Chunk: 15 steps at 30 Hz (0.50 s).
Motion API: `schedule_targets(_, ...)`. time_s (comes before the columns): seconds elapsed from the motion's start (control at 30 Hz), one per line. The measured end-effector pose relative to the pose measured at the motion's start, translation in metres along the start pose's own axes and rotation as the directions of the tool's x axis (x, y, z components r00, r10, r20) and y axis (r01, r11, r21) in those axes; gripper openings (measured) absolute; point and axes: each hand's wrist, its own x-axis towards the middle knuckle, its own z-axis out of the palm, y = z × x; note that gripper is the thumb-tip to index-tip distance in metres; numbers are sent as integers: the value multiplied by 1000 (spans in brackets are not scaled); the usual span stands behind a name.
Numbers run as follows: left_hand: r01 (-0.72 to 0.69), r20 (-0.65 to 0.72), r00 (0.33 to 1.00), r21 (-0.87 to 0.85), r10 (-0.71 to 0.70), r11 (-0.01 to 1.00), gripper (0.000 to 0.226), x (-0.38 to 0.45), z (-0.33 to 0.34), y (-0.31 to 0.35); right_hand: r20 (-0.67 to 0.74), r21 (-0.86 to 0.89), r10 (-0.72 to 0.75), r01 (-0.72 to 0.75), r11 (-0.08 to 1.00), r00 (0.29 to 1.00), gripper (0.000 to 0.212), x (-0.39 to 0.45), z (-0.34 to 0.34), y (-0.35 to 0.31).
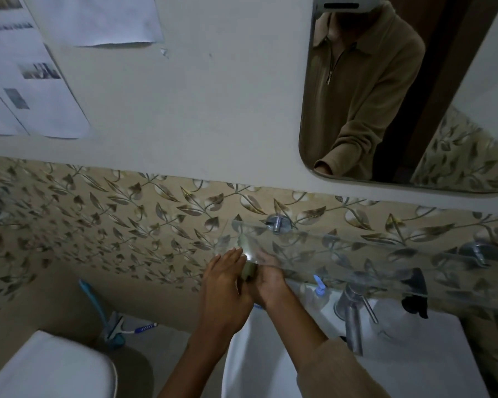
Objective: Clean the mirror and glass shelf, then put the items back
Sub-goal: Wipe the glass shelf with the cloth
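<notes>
At the left end of the glass shelf [357,251], both hands meet. The left hand [227,280] lies with its fingers stretched out flat and together, fingertips reaching the shelf's front left corner, so its grip is open and closes on nothing. The right hand [266,278] sits just beside it, touching it, partly under the glass at that end; a small olive-coloured object [249,272] shows between the two hands at the shelf's front edge, but whether the right grip is clamped round it or merely pressed against it cannot be told, since the fingers are hidden behind the glass and blurred.

The shelf is clear, fixed to the leaf-patterned tiled wall [98,225] by a chrome bracket [277,223] near its left end and a second bracket [476,252] toward its right end. A dark cloth [414,294] hangs over the shelf's front edge near the right end.

Above the shelf, on the plain wall, hangs the mirror [400,96] with rounded corners, reflecting a person in a tan zip-collar top with a sleeve reaching down.

Below the shelf is a white sink [270,354] with a chrome tap [351,314] at its back edge and a clear pump bottle [318,294] with a blue nozzle just left of the tap. To the left stands a white toilet cistern [49,369], with a blue-handled squeegee [115,328] behind it. Printed sheets of paper [26,81] are stuck on the wall at upper left.
</notes>
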Motion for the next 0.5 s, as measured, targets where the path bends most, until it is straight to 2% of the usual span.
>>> schedule_targets(0.2, 25, 36, 999, -14, -24, 1000, 48, 4, -8, 4, 154, 123, -148, 130, 984, 977, 76, -4, 2, 1)
schedule_targets(0.33, 15, 55, 998, -23, -14, 1000, 51, 3, -12, 5, 172, 210, -204, 166, 964, 964, 75, -13, -26, -8)
schedule_targets(0.43, 18, 78, 997, -17, -16, 1000, 54, 3, -13, 4, 167, 275, -303, 251, 928, 938, 64, -20, -53, -26)
schedule_targets(0.5, 37, 67, 997, -4, -37, 999, 54, 2, -12, 8, 167, 279, -314, 260, 924, 935, 63, -20, -58, -30)
